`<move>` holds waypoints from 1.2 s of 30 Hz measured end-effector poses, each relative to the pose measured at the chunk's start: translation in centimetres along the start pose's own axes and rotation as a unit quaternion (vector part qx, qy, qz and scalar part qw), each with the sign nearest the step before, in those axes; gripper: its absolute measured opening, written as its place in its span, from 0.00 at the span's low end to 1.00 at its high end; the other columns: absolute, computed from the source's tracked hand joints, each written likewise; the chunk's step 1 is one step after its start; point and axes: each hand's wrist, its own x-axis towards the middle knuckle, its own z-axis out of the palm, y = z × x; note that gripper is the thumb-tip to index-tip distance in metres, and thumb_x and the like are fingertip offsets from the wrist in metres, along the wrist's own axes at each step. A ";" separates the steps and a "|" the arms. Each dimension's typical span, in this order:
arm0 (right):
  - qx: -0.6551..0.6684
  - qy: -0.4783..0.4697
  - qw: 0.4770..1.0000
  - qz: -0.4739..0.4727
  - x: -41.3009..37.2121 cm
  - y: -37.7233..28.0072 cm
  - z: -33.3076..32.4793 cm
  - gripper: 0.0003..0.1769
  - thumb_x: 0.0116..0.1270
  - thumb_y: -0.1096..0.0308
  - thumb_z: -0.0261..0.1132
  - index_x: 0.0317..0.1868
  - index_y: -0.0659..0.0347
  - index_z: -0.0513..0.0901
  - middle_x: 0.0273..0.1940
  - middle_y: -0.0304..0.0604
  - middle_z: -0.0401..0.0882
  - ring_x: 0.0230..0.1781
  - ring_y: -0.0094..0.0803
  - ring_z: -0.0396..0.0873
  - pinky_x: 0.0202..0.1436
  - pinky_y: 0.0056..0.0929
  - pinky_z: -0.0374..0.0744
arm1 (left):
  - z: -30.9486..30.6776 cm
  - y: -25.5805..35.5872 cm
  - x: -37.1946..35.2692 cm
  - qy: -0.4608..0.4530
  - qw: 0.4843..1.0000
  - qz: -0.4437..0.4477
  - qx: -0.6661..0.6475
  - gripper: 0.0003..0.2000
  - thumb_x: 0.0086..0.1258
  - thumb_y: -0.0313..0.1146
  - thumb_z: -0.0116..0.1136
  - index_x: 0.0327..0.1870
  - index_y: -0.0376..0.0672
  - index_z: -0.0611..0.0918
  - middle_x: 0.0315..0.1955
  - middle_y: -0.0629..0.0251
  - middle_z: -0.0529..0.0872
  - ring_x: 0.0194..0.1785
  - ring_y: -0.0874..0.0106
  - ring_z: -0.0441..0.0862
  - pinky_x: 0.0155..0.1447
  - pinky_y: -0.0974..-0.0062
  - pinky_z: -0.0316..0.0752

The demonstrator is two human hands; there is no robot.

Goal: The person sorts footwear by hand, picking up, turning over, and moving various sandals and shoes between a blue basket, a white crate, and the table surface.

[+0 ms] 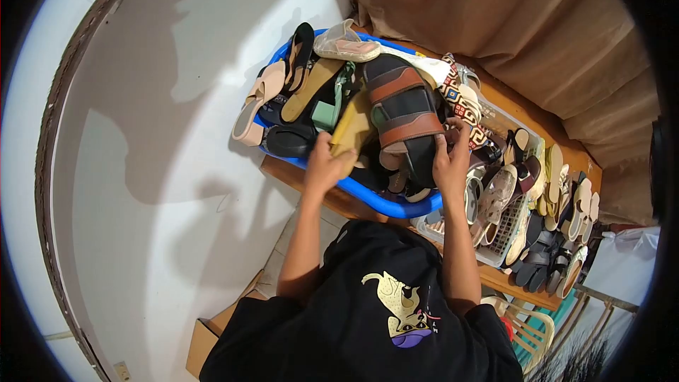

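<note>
A blue basket (396, 208) is heaped with sandals and slippers. My left hand (327, 166) grips a yellow sandal (353, 127) at the basket's near side. Around the edge of a large black sandal with brown straps (408, 124), my right hand (453, 155) has its fingers closed. Between the hands and the far rim lie a green block-heeled sandal (326, 114), a tan-soled sandal (311, 90) and a clear-strapped one (346, 45). Beige slippers (260, 102) lean over the left rim. A patterned strap (460, 107) shows beyond my right hand.
To the right, a pale plastic basket (511, 230) holds more shoes, and several pairs (559, 219) stand on the wooden table (594, 163). A brown curtain (523, 21) hangs behind. A plastic chair (534, 325) and a cardboard box (205, 346) are near the floor.
</note>
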 end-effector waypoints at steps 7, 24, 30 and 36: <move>0.205 -0.039 0.973 0.096 0.4 1.1 -1.9 0.14 0.80 0.75 0.61 0.62 0.59 0.75 0.42 0.36 0.81 0.45 0.20 0.75 0.51 0.22 0.70 | -4.2 2.7 1.6 -0.090 0.959 -0.106 -0.245 0.20 0.67 0.28 0.72 0.55 0.36 0.76 0.46 0.57 0.87 0.48 0.71 0.86 0.51 0.73 0.80; -0.083 0.039 0.994 -0.052 -0.9 -0.6 0.3 0.24 0.72 0.79 0.61 0.68 0.62 0.73 0.55 0.61 0.77 0.60 0.54 0.77 0.66 0.43 0.74 | -5.1 4.1 5.1 -0.057 0.857 0.022 -0.511 0.23 0.78 0.33 0.59 0.72 0.40 0.73 0.62 0.58 0.82 0.62 0.64 0.83 0.63 0.63 0.80; -0.256 0.073 0.943 -0.198 -3.0 -3.0 1.1 0.33 0.57 0.83 0.67 0.66 0.62 0.76 0.64 0.60 0.70 0.65 0.61 0.71 0.69 0.55 0.72 | -3.7 1.6 5.6 0.109 0.986 0.092 0.083 0.25 0.69 0.34 0.71 0.65 0.37 0.80 0.53 0.50 0.85 0.58 0.55 0.84 0.63 0.61 0.78; -0.206 -0.311 0.926 -0.052 -6.8 -0.9 4.5 0.24 0.56 0.84 0.64 0.56 0.68 0.79 0.58 0.60 0.81 0.56 0.60 0.82 0.60 0.52 0.81 | -1.4 4.8 2.3 0.121 0.920 0.348 0.133 0.15 0.62 0.27 0.71 0.50 0.41 0.85 0.46 0.54 0.84 0.54 0.52 0.80 0.62 0.54 0.73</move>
